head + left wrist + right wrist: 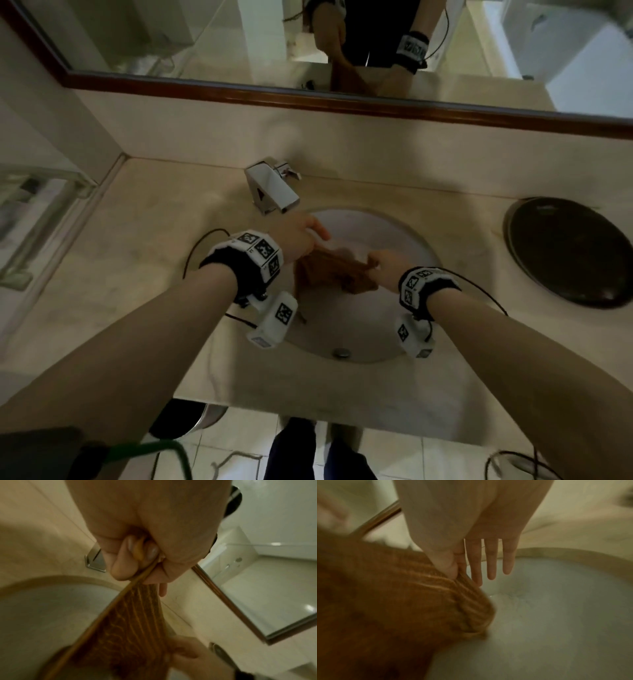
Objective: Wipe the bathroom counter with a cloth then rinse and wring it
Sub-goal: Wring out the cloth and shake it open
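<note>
A brown-orange ribbed cloth (330, 274) hangs stretched between my two hands over the white sink basin (359, 339). My left hand (308, 236) is just below the faucet spout and grips one corner. In the left wrist view its curled fingers (120, 566) clamp the cloth's edge (132, 622). My right hand (375, 262) holds the opposite end. The right wrist view shows its thumb and index finger pinching the cloth (393, 601), with the other fingers (491, 563) straight above the basin (556, 601).
A chrome faucet (272, 188) stands at the back of the beige counter (137, 240). A dark round dish (565, 250) lies on the counter at the right. A wood-framed mirror (342, 102) runs along the wall behind. A glass shelf (34, 212) is on the left.
</note>
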